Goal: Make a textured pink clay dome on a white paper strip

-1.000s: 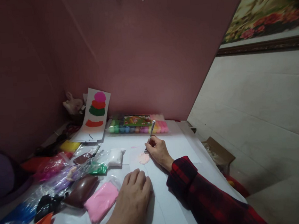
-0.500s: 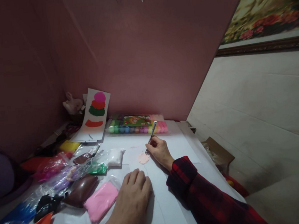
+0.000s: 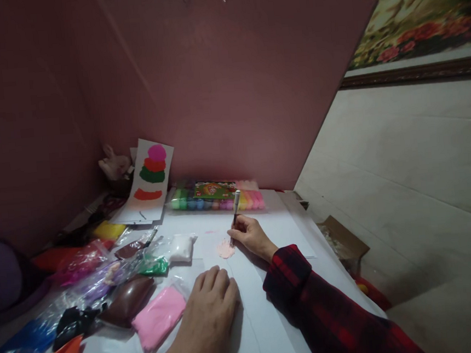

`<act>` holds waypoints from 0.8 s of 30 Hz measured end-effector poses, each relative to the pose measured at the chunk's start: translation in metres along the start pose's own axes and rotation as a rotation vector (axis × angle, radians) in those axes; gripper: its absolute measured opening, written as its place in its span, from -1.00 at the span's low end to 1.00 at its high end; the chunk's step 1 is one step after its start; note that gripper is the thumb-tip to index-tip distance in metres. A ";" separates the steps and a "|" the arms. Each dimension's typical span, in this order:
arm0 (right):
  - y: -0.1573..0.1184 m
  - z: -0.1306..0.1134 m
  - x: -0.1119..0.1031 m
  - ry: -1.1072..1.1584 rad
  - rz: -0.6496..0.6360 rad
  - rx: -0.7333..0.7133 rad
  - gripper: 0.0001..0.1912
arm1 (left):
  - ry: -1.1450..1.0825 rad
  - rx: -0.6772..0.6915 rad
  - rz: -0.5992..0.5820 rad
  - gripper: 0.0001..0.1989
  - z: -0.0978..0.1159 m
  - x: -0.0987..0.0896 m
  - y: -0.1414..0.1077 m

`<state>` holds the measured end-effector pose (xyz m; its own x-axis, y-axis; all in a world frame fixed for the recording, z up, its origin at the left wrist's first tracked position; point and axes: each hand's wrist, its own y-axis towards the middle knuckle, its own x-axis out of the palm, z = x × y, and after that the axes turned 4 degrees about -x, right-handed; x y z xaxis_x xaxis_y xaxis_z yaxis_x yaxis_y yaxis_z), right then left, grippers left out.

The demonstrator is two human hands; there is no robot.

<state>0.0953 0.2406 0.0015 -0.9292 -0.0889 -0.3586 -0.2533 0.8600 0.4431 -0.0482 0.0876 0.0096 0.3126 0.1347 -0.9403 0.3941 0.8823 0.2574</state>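
My right hand (image 3: 252, 235) pinches a small fork-like tool (image 3: 236, 206), its handle upright and its prongs on the right part of a flat, pale pink clay patch (image 3: 225, 249). The patch lies on a white sheet (image 3: 266, 300). Nearer to me, my left hand (image 3: 215, 299) rests palm down on the paper, fingers lying flat and slightly curved, with nothing visible in it. Just left of it is a bag of pink clay (image 3: 160, 316).
Bags of clay, among them brown (image 3: 129, 301), white (image 3: 181, 248) and green (image 3: 155, 265), cover the left side. A long multicoloured clay pack (image 3: 216, 196) lies at the back. A card with coloured shapes (image 3: 149, 181) leans against the pink board (image 3: 228, 89).
The tool in my right hand has tilted more upright, and its top has moved left. My left hand has stayed where it was.
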 end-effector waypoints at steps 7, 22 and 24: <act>0.008 -0.001 0.006 0.142 -0.105 0.045 -0.87 | -0.014 -0.014 0.010 -0.76 0.001 0.001 0.000; 0.012 0.008 0.016 0.201 0.007 0.019 -0.82 | -0.006 -0.019 0.004 -0.77 0.001 0.002 0.001; 0.012 0.006 0.015 0.182 0.057 0.009 -0.84 | -0.008 -0.011 0.011 -0.76 0.000 0.002 0.000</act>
<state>0.0804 0.2525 -0.0035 -0.9755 -0.1289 -0.1782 -0.1973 0.8708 0.4504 -0.0476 0.0879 0.0078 0.3241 0.1403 -0.9356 0.3810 0.8859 0.2648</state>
